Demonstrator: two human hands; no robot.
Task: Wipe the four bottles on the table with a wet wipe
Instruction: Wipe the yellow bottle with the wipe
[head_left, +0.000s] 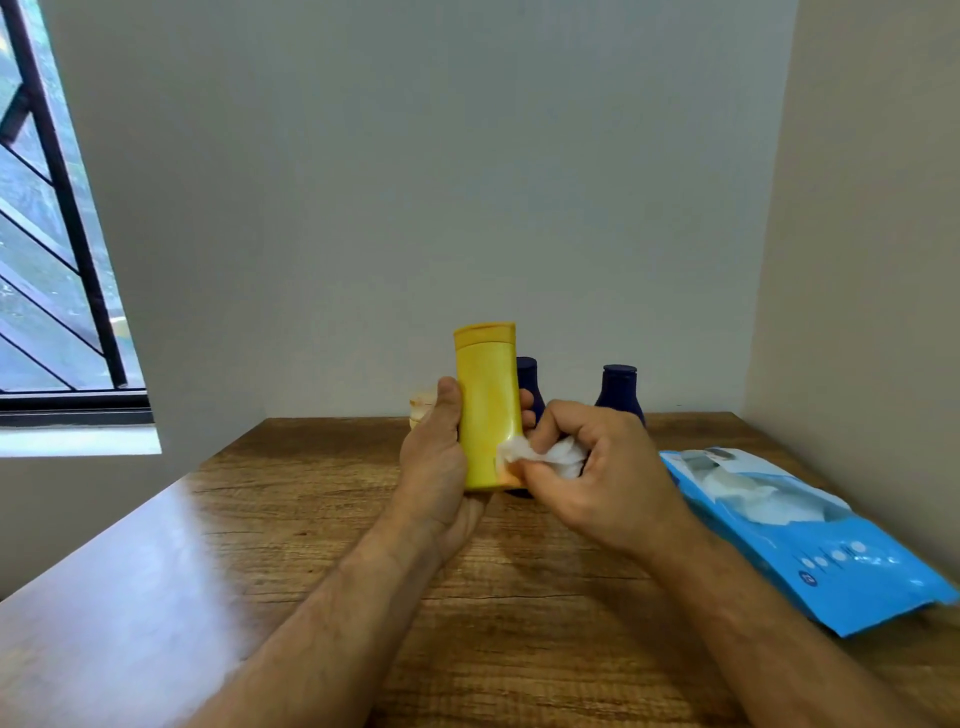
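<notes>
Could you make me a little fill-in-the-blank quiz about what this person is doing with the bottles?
1. The left hand grips an upright bottle coloured ____.
2. The right hand presses a white ____ against that bottle's lower part.
3. The two bottles standing at the back by the wall are dark ____.
4. The wipes pack lies on the table's ____ side.

Missing words: yellow; wet wipe; blue; right

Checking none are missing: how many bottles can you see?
4: yellow bottle held in the left hand; two dark blue bottles behind; a pale one mostly hidden.
</notes>
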